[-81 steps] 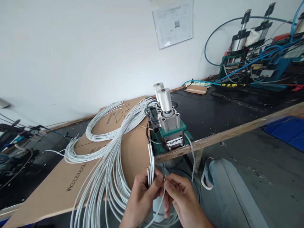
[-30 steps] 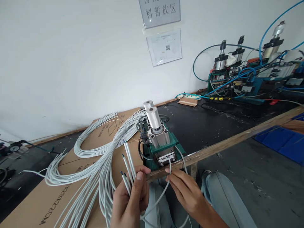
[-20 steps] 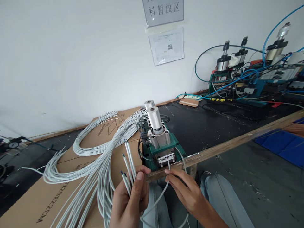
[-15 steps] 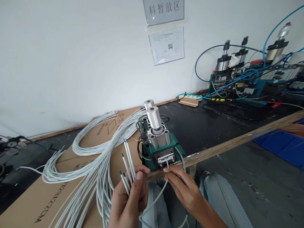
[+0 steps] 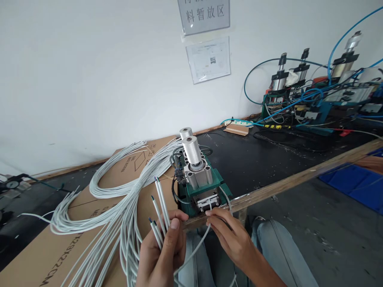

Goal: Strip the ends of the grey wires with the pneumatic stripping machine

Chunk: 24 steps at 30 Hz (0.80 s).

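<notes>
Several white cables stand up out of my left hand, which is closed around them; dark inner wires show at their cut ends. My right hand pinches a single white cable close to its end. That end reaches into the front slot of a small green-based pneumatic machine with knurled silver knobs on top. How deep the end sits inside is hidden. Left of the machine, a large bundle of white cables lies looped over flattened cardboard.
More pneumatic machines with blue air hoses stand at the back right. A power strip lies by the wall. The wooden table edge runs just beyond my hands, and blue material is at the right.
The view has shifted slightly, so the wall signs and machines sit a little lower and further left. Both hands keep their grips, and the single cable's end stays at the machine's slot.
</notes>
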### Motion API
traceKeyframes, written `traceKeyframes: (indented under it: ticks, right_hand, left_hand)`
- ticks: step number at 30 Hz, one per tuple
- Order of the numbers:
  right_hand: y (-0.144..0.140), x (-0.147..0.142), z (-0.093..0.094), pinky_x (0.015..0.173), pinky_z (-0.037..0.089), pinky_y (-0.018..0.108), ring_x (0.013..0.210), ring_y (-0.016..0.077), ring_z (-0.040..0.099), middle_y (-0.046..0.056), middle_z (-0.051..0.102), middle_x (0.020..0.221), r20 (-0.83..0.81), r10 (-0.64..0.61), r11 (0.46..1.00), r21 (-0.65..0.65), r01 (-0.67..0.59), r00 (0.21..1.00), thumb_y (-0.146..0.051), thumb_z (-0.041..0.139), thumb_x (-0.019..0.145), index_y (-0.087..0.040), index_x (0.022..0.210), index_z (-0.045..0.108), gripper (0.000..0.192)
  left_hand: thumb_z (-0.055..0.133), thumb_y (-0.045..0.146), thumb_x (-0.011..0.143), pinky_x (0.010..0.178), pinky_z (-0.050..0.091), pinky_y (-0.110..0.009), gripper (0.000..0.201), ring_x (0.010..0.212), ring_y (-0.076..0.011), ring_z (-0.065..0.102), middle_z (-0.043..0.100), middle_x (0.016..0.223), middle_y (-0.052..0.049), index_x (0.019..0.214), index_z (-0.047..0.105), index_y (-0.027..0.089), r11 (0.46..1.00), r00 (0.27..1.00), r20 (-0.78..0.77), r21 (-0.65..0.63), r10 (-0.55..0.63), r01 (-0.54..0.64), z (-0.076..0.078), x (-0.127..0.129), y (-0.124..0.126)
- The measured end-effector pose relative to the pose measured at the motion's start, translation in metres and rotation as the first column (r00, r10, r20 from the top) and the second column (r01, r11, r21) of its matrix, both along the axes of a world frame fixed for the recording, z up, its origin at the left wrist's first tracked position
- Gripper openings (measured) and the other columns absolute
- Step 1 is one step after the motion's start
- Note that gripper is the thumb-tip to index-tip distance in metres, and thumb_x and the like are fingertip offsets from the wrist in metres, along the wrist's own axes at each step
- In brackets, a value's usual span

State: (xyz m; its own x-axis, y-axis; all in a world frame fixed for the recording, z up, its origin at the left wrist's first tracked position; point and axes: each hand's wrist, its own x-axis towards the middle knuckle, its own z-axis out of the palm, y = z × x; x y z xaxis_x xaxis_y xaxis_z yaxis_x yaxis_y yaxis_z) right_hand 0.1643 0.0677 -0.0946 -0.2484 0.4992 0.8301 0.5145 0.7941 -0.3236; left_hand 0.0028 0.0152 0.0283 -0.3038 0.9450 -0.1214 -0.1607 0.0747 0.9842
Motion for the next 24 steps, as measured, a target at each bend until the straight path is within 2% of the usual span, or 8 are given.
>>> traceKeyframes:
  ticks: [10, 17, 24]
  right_hand:
    - [-0.0016, 0.0016, 0.0086, 0.079, 0.062, 0.031, 0.099, 0.0239, 0.073, 0.014, 0.070, 0.109, 0.037, -0.059, 0.997, 0.047, 0.057, 0.998, -0.005, 0.044, 0.100, -0.015, 0.116, 0.063, 0.027]
    - [0.0002, 0.0022, 0.0065, 0.080, 0.062, 0.032, 0.099, 0.0235, 0.072, 0.013, 0.069, 0.110, 0.034, -0.047, 0.998, 0.036, 0.046, 0.998, -0.004, 0.046, 0.098, -0.016, 0.119, 0.062, 0.029]
    - [0.0009, 0.0017, 0.0075, 0.076, 0.064, 0.029, 0.096, 0.0207, 0.072, 0.012, 0.069, 0.109, 0.019, -0.031, 0.999, 0.012, 0.031, 0.999, -0.004, 0.044, 0.099, -0.017, 0.116, 0.062, 0.028]
  left_hand:
    - [0.084, 0.060, 0.066, 0.042, 0.027, -0.016, 0.049, 0.048, -0.0079, 0.028, 0.035, 0.053, 0.008, 0.089, 0.071, 0.018, 0.999, 0.999, -0.025, 0.020, 0.032, -0.031, 0.0032, 0.0029, -0.0010]
    - [0.084, 0.059, 0.067, 0.043, 0.024, -0.015, 0.052, 0.048, -0.0065, 0.027, 0.034, 0.052, 0.009, 0.094, 0.069, 0.017, 1.000, 1.000, 0.003, 0.017, 0.024, -0.025, 0.0060, 0.0050, -0.0015]
    - [0.083, 0.054, 0.071, 0.043, 0.023, -0.014, 0.045, 0.047, -0.0055, 0.028, 0.036, 0.052, 0.009, 0.091, 0.068, 0.017, 0.999, 0.999, 0.033, 0.039, 0.013, -0.014, 0.0048, 0.0058, -0.0022]
